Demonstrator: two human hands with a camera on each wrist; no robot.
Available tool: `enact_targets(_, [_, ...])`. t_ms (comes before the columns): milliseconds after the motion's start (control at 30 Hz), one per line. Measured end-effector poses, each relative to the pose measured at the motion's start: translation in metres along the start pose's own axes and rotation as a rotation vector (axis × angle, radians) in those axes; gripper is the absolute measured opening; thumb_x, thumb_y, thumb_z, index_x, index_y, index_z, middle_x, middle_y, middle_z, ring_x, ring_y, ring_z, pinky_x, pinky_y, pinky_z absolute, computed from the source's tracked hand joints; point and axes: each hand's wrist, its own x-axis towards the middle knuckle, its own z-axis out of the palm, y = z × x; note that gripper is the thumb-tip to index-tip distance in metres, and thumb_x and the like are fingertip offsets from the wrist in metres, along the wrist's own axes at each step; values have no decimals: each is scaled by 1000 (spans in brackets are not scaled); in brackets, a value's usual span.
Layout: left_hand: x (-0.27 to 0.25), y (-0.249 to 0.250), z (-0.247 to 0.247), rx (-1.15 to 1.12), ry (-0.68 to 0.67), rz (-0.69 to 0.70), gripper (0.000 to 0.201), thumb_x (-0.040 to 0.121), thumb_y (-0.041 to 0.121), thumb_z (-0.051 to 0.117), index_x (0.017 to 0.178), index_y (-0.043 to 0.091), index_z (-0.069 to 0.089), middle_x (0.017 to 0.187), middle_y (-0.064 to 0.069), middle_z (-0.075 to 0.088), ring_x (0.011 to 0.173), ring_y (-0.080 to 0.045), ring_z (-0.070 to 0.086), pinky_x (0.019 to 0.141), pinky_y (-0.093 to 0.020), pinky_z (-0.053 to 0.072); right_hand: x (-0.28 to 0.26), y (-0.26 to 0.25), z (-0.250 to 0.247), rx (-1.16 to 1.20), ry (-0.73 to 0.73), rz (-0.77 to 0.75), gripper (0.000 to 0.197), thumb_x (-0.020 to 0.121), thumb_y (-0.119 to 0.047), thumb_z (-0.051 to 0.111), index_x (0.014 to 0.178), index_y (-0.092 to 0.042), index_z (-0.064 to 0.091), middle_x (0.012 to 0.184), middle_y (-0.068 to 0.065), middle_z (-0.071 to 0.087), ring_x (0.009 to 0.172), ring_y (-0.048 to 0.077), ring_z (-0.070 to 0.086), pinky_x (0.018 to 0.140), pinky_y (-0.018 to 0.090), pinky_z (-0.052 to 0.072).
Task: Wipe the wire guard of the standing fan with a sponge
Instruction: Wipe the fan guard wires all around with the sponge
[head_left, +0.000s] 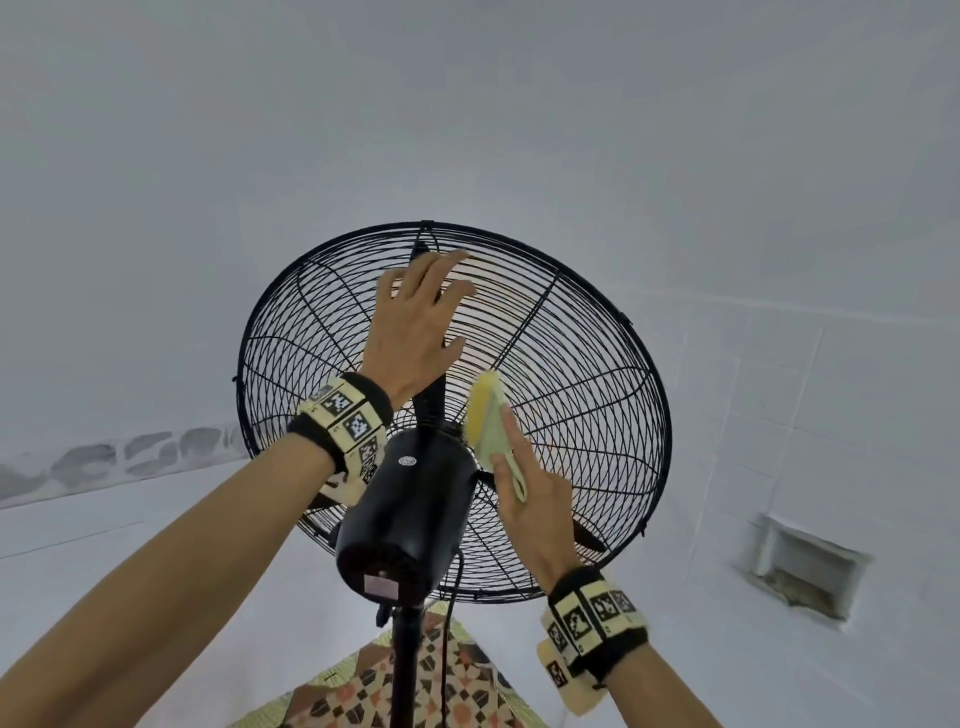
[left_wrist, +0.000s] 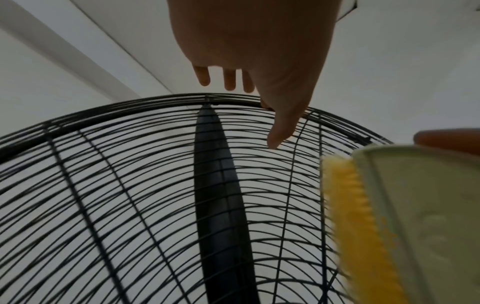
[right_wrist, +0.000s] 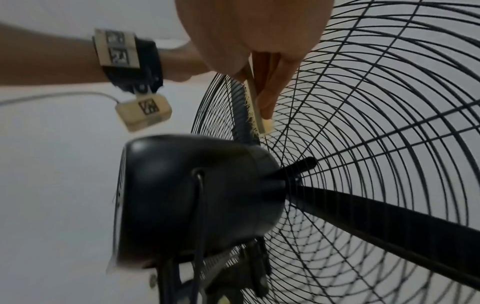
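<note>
Room: pale grey walls fill my head view, with a patterned mat (head_left: 415, 691) on the floor under the fan pole (head_left: 405, 670).
Fan: I see it from behind, the black motor housing (head_left: 410, 514) nearest me, the wire guard (head_left: 587, 395) spreading out beyond it, and a dark blade (left_wrist: 221, 195) behind the wires.
Left hand: my left hand (head_left: 415, 322) lies flat on the upper part of the guard, fingers straight and spread, holding nothing.
Right hand: my right hand (head_left: 530, 499) holds the sponge (head_left: 491, 421) between thumb and fingers, with the fingers lying long against its pale green backing.
Sponge: its yellow side meets the wires just above the motor housing, right of the upright blade; the wrist view shows its edge against the guard.
Wristbands: both wrists carry black bands with printed marker tiles (head_left: 348, 415).
</note>
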Motion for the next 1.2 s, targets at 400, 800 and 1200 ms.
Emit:
enact_targets(400, [-10,-46,5,-11,-97,-170,123,50,69,92,151,31,33,163,-10,24,146,-43,24,117,-68,25,-10,1,18,146,5,23,62,110,-30,49,156,-60,20,69,13,66,55,22,64,54,42,57])
enact_targets(800, [-15,-48,2,29,-88,-159,121,57,74,86,157,33,33,166,-7,23,146,-41,26,114,-65,35,-2,8,14,136,-29,-80,58,110,-30,48,156,-56,24,63,2,63,51,8,62,42,22,48])
enact_targets(1200, [-15,-47,2,32,-67,-159,115,59,69,87,155,31,36,164,-9,27,145,-41,28,112,-64,37,12,9,4,16,-86,-235,57,109,-39,45,159,-49,20,59,-6,54,41,5,47,40,18,45])
